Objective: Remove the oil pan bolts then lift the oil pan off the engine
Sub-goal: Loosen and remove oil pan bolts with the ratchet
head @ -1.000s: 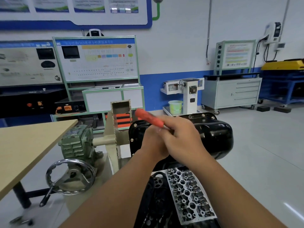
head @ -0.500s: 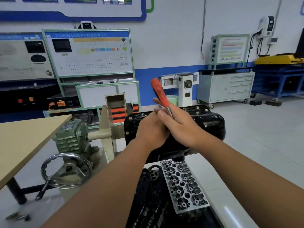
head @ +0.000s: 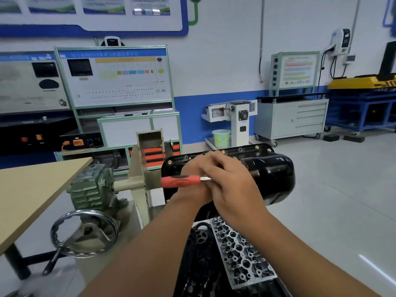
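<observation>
The black oil pan (head: pixel 272 176) sits on top of the upturned engine (head: pixel 242 254), which is mounted on a stand. Several bolts (head: pixel 222 151) show along the pan's far flange. A ratchet wrench with a red handle (head: pixel 180 181) lies level, its handle pointing left, at the pan's near left side. My right hand (head: pixel 233 185) grips its metal shaft and covers the wrench head. My left hand (head: pixel 192 166) is curled just behind the handle, against my right hand, at the tool's head. The bolt under the tool is hidden.
The stand's beige post (head: pixel 139 183), green gearbox (head: pixel 92 187) and steel handwheel (head: pixel 83 232) are left of the engine. A wooden table (head: pixel 32 189) reaches in from the left. Open grey floor (head: pixel 342 189) lies to the right, with cabinets along the far wall.
The red handle pointed up-left, then stood nearly upright, and has now swung down to the left until level. Both hands stayed at the same spot on the pan.
</observation>
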A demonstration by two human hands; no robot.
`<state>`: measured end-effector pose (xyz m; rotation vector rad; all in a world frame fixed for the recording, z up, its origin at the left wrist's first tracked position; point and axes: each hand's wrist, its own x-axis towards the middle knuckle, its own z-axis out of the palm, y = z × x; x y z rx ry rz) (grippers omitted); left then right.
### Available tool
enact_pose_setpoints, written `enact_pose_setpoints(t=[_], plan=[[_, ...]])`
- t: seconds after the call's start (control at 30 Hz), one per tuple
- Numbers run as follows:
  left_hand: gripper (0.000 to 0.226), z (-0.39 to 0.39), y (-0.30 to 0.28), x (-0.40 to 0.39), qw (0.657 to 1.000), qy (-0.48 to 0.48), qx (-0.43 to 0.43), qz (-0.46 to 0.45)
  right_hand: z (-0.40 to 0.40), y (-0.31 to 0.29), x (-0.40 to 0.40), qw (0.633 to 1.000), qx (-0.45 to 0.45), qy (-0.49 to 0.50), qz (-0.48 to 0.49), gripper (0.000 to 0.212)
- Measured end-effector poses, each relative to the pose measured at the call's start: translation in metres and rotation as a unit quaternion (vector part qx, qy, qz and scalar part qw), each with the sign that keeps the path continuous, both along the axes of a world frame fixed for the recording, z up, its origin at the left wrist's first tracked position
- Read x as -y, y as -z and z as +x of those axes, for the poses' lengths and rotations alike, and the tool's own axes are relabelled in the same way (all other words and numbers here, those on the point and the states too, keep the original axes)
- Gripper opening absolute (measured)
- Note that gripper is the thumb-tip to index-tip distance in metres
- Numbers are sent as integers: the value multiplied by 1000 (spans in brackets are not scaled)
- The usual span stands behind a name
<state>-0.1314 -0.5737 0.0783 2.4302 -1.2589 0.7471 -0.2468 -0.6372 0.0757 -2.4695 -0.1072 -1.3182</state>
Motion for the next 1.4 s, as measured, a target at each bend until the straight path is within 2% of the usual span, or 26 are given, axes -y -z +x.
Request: enact_pose_setpoints(t=[0.07,0.1,0.13,0.17,0.2,0.23,0.3,0.37,0.47,0.53,0.57,0.6,0.63,0.67,0.7,0.73,0.83,0.9,1.0,1.07,1.13,1.27,1.4], plan=[[16,2,0,1,997,28,-23,-62,4,-1,-10,980,51,-26,192,27],[11,-1,-3,3,996,21,0,-84,8,-7,-10,946,74,-20,314,19],[15,-3,-2,4,996,10,21,-86,12,-14,-9,896,93,-10,434,9],[19,-3,-2,5,996,9,35,-77,17,-20,-8,844,106,-6,525,4],[20,-2,0,6,996,11,47,-72,20,-23,-8,815,109,-9,569,4],[18,-2,1,6,996,17,47,-71,21,-23,-10,827,96,-12,553,13],[15,-1,1,2,995,35,30,-92,15,-15,-17,921,39,-29,386,51],[10,-1,-1,0,992,48,5,-119,9,-9,-9,973,-6,-44,229,64],[7,-7,0,2,991,47,57,-112,10,-11,19,998,2,-20,67,47],[14,-4,-2,3,989,48,67,-122,10,-10,23,997,17,-39,69,31],[18,0,-4,1,991,54,16,-124,11,-9,22,990,35,-53,128,21],[21,6,-7,-3,986,73,-76,-131,13,-8,20,974,59,-52,210,13],[27,12,-11,-5,963,113,-191,-155,15,-8,20,950,87,-37,297,16],[36,18,-14,-8,926,152,-291,-188,18,-9,21,919,117,-23,376,23],[43,23,-15,-9,896,170,-350,-213,18,-10,21,884,146,-15,443,28],[47,27,-15,-9,884,167,-369,-232,18,-11,20,856,169,-10,488,31],[39,31,-13,-4,891,118,-346,-270,12,-10,12,804,221,-25,552,28],[36,32,-12,2,928,43,-262,-261,7,-1,10,774,265,-32,574,26],[44,29,-22,13,982,-96,-62,-151,-4,9,11,720,317,-42,616,31],[39,29,-35,22,985,-152,8,-76,-12,14,14,678,335,-64,651,41],[32,35,-44,27,979,-194,-28,-58,-19,19,18,656,333,-74,673,41],[14,53,-50,34,966,-225,-121,-47,-33,26,36,655,308,-80,685,33],[24,67,-49,34,967,-196,-148,-60,-38,9,60,655,309,-105,682,30]])
